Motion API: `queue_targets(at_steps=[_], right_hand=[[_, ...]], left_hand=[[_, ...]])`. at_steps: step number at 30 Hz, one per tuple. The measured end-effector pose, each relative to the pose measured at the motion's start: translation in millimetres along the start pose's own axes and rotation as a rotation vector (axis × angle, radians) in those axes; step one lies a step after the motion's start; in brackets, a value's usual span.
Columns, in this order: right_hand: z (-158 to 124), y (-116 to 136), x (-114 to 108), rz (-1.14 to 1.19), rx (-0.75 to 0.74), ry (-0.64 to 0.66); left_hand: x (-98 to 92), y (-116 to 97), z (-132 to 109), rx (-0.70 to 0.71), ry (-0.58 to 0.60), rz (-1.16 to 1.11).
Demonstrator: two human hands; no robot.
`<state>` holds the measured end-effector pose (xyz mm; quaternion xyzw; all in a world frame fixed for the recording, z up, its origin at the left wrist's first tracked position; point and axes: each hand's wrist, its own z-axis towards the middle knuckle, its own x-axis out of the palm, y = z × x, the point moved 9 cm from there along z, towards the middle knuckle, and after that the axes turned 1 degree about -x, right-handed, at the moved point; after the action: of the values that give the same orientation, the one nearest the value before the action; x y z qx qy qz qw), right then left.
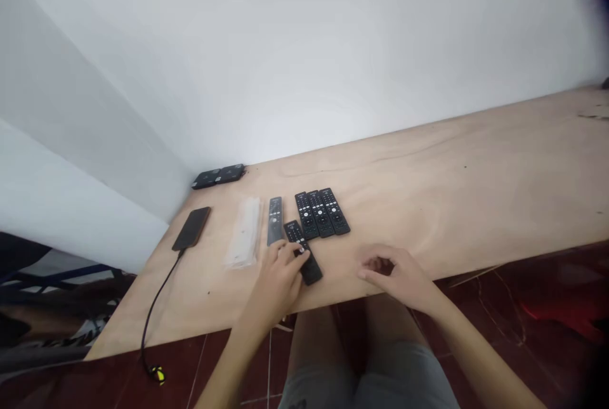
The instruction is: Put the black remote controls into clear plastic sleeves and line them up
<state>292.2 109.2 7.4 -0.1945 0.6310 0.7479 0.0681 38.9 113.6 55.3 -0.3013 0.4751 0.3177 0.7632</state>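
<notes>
A black remote control (pixel 312 271) lies tilted near the table's front edge. My left hand (pixel 281 269) is closed at its left side, with fingertips over its middle buttons. Just behind that hand is another remote (pixel 275 215), greyish and apparently in a clear sleeve. Three black remotes stand side by side farther back: a left one (pixel 306 214), a middle one (pixel 320 212) and a right one (pixel 335 211). My right hand (pixel 399 274) hovers by the front edge, fingers loosely curled and apart from the thumb, nothing visible in it.
A stack of clear plastic sleeves (pixel 245 234) lies left of the remotes. Farther left is a phone (pixel 192 228) with a black cable (pixel 155 307) running off the wooden table (pixel 457 193). Two flat black boxes (pixel 230 173) sit in the back corner against the white wall (pixel 333 47).
</notes>
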Motion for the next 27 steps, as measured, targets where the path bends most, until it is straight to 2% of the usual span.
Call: queue_targets(at_steps=[4, 7, 9, 13, 16, 19, 22, 27], right_hand=[[-0.6, 15.0, 8.9, -0.158, -0.082, 0.035], [-0.5, 21.3, 12.6, -0.244, -0.165, 0.113], [0.2, 18.6, 8.4, -0.219, -0.188, 0.122], [1.1, 9.7, 0.3, -0.192, -0.208, 0.11], [0.4, 13.4, 2.3, -0.23, -0.24, 0.13], [0.8, 23.4, 9.6, -0.304, -0.271, 0.182], [5.9, 31.2, 17.1, -0.319, -0.276, 0.218], [24.5, 31.6, 17.3, -0.243, -0.22, 0.108]], left_hand=[[7.9, -50.4, -11.3, 0.015, 0.078, -0.098], [13.2, -63.0, -11.3, 0.005, 0.063, -0.169], [13.6, -55.8, -12.7, -0.007, 0.025, -0.212], [5.1, -20.5, -24.9, -0.043, -0.089, -0.261], [0.1, 0.3, -36.5, -0.071, -0.114, -0.282], [-0.8, 5.5, -41.9, -0.091, -0.093, -0.332], [0.3, 8.0, -41.4, -0.188, -0.088, -0.406], [9.6, 13.1, -36.6, -0.386, -0.09, -0.538]])
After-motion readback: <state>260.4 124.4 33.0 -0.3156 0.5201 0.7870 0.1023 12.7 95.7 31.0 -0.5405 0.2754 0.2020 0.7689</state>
